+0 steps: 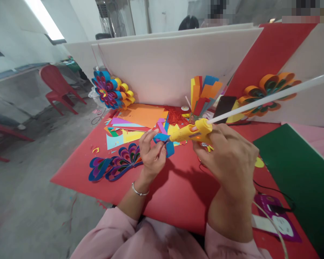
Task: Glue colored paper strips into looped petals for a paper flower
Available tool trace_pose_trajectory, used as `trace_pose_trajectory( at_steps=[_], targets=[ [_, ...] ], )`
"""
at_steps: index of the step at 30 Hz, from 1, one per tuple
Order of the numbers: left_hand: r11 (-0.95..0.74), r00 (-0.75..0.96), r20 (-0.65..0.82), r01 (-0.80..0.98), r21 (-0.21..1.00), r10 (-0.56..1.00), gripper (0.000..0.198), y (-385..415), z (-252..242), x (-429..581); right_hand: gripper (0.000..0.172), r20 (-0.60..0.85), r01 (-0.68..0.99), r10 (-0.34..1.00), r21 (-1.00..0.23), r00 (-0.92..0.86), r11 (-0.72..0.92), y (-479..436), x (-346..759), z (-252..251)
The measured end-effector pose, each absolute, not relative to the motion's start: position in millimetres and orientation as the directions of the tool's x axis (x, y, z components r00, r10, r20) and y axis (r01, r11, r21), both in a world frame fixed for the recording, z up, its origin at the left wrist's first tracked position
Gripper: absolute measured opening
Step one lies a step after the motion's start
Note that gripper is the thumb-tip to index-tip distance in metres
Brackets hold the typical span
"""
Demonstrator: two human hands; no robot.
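Observation:
In my right hand [226, 158] is a yellow hot glue gun [190, 132], with a long white glue stick [270, 97] standing out of its back. Its nozzle points left and meets a looped blue paper strip [170, 148], which my left hand [152, 153] pinches between thumb and fingers. Whether the nozzle touches the paper I cannot tell. Just left of that hand, a quilled ornament of looped blue, purple, red and green strips [124, 162] lies on the red tabletop [178, 194].
Orange paper sheets [140, 114] and coloured scraps lie beyond my hands. Upright strips [205, 93] and a dark phone [224, 108] are near the white partition [164, 68]. Finished paper flowers [106, 90] stand left and right. A power strip [278, 216] with cords lies at right.

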State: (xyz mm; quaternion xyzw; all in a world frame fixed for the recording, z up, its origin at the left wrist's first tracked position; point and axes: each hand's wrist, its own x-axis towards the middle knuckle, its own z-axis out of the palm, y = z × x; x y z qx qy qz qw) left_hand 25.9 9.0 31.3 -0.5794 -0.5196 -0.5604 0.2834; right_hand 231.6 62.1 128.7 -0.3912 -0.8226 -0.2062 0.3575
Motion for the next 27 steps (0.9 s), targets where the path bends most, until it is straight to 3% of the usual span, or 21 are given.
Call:
trace_pose_trajectory(
  at_steps=[12, 27],
  targets=[
    [-0.268, -0.168, 0.938, 0.93, 0.253, 0.304, 0.008, 10.6, 29.5, 26.7, 0.033, 0.724, 0.805, 0.542, 0.029, -0.426, 0.593, 65.4, 233.6, 126.2],
    [-0.321, -0.148, 0.938, 0.913, 0.251, 0.313, 0.013, 9.1, 30.4, 28.1, 0.035, 0.763, 0.797, 0.497, 0.04, -0.413, 0.603, 67.7, 235.6, 125.7]
  ],
)
